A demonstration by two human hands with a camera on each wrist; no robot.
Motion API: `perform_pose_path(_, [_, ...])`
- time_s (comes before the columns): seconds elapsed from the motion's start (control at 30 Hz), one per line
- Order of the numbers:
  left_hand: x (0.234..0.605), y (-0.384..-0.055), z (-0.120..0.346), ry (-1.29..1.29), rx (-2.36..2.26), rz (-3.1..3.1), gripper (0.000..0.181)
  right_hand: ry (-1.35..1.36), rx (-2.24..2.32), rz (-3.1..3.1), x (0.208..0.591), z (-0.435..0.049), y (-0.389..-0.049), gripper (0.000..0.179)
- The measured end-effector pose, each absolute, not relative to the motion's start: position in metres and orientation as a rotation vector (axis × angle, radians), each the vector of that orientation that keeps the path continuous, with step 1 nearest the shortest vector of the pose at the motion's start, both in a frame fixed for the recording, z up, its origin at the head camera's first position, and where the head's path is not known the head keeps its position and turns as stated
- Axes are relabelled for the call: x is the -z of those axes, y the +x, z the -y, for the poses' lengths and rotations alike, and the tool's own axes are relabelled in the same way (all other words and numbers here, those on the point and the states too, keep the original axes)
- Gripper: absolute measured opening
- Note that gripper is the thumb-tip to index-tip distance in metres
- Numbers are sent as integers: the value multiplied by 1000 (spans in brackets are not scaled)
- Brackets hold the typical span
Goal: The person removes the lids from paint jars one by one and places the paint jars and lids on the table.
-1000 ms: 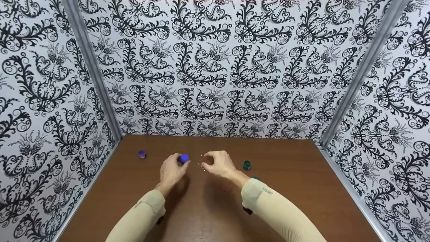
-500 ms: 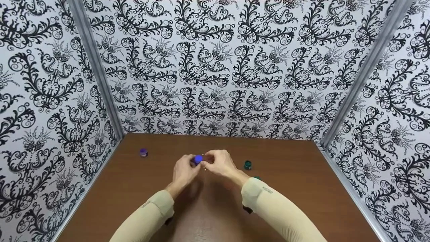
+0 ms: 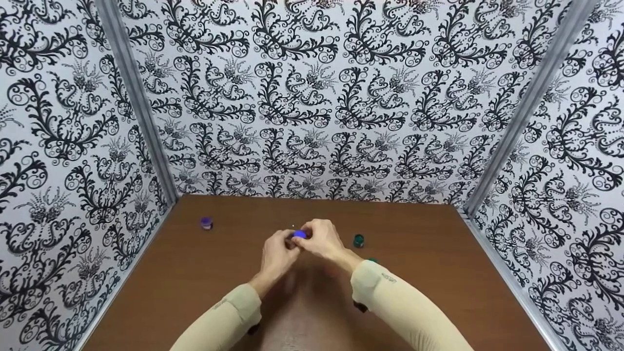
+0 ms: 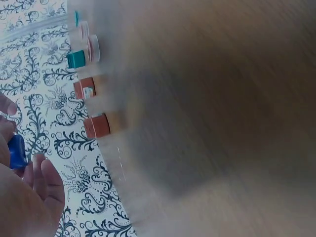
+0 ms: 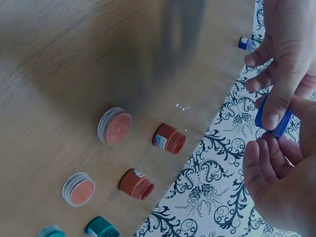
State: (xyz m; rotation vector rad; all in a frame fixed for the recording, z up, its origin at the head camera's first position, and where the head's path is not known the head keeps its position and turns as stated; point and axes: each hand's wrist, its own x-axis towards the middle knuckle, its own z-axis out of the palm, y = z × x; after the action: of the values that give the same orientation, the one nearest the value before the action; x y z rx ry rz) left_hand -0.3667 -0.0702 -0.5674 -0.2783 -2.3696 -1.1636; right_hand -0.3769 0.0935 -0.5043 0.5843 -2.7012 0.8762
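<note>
A small blue paint jar [image 3: 299, 234] is held between both hands above the wooden table, well up from its surface. My left hand [image 3: 279, 252] grips it from the left, and my right hand [image 3: 322, 239] pinches it from the right. In the right wrist view the left thumb lies across the blue jar [image 5: 282, 126], with the right fingertips at its lower side. Fingers hide much of the jar, so I cannot tell whether its lid is tight or loose.
Below the hands stand two orange paint jars [image 5: 169, 138] and two round clear lids [image 5: 115, 126] with orange in them. A teal jar [image 3: 359, 240] and another teal piece [image 5: 51, 231] lie to the right. A purple jar [image 3: 206, 223] stands far left. Patterned walls [image 3: 312, 97] enclose the table.
My left hand has carried the blue jar rightward until it meets the right hand, whose fingers now hold it too. The right hand has stayed nearly in place.
</note>
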Motion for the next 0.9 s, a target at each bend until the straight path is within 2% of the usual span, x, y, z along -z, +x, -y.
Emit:
perform_pose_path(0.27, [570,-364,65,-224,1277,2276,24,589,-856,2681,504,-94,-373,24])
perform_pose_path(0.57, [576,-365,66,-285,1480,2223,24,799,-715,2620,507,-98,-369,19])
perform_pose_path(0.9, [578,-362,72,-369,1559,2278,26,1041,-808,2604,510,-108,-369,34])
